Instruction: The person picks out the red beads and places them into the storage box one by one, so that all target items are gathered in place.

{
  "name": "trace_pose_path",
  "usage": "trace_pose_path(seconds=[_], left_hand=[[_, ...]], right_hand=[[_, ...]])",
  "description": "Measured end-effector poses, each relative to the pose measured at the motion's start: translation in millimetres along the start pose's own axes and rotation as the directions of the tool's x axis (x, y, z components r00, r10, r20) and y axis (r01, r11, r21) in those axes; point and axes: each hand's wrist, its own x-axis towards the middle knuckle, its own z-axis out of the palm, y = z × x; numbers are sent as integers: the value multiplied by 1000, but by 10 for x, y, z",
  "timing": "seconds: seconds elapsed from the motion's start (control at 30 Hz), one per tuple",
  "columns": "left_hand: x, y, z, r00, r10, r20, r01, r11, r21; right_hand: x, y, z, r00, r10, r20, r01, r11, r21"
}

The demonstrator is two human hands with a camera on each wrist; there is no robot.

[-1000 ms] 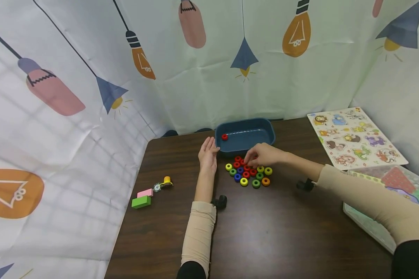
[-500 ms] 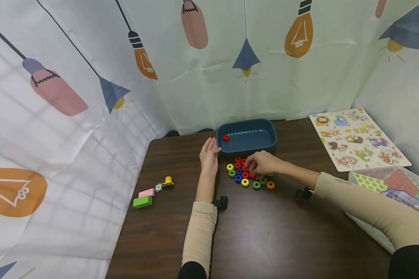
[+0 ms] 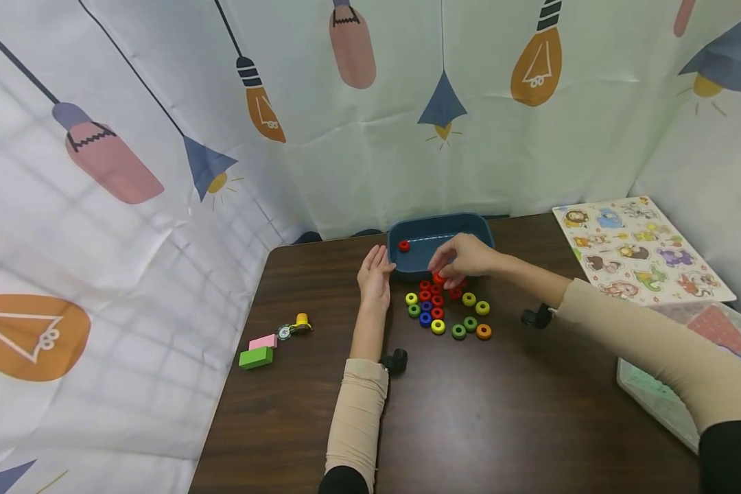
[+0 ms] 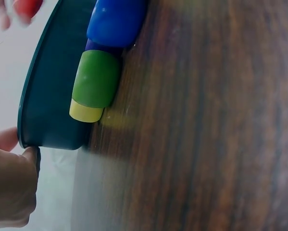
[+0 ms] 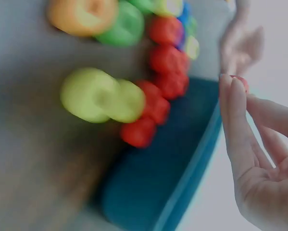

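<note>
My right hand pinches a red ring between thumb and fingertips, raised close to the front edge of the dark blue tray. A single red ring lies inside the tray toward its left. Straight-fingered, my left hand stands beside the tray's left end, its thumb touching the near-left corner. On the table in front of the tray lie several small rings: red, blue, green, yellow and orange. The right hand partly hides some red ones.
At the table's left lie a green block, a pink block and a small toy with a yellow top. A board with animal pictures and a clear patterned case occupy the right side. A printed curtain hangs behind.
My right hand dips to the rings, then rises toward the tray with a red ring pinched in it. Some rings have shifted slightly. The left hand stays at the tray's corner.
</note>
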Motion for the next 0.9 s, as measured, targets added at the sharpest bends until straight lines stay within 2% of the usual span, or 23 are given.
trace_pose_path(seconds=[0.17,0.33,0.5,0.6,0.77,0.9], left_hand=[[6,7,0,1000,5,-14,-5,1000,1],[-4,-22,-25,1000,2,-24,-2,1000,-7],[-43,-35,-35,1000,-4,-27,4,1000,5],[-54,-41,-27,1000,-3,-18,3,1000,1],[-35,-43,-3,1000,5,-5,-5,1000,-4],[-7,-13,-6,1000,18,0,-18,1000,5]], right_hand=[[407,-118,-192,998,32,-55,-31,999,18],[873,-33,-247,989,94,-118,-95,995,-4],[1184,112,-203,976,114,-187,-126,991,-51],[1293,209,-178,971,124,-202,-140,988,-65],[1307,283,-165,973,129,-191,-145,987,-71],[1230,267,-176,971,59,-231,-88,989,-119]])
